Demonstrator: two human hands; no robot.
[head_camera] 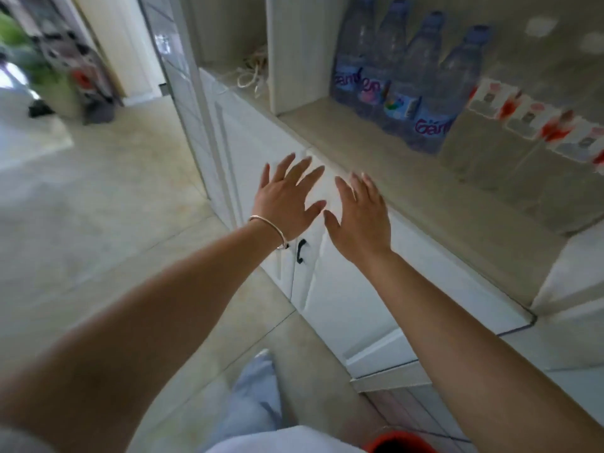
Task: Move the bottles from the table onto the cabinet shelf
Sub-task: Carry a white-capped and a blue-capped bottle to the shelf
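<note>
Fingers (299,166) spread, both hands empty — left hand (284,204), right hand (361,220) at frame centre. Four water bottles (408,83) shelved upper right on cabinet shelf (376,158) — table unseen, remainder unknown.

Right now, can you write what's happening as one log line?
left hand: open, empty | right hand: open, empty | bottles: four on cabinet shelf

Blue-tinted bottles (408,76) (purple lettering), white cabinet (343,289), beige shelf (425,191)
</note>
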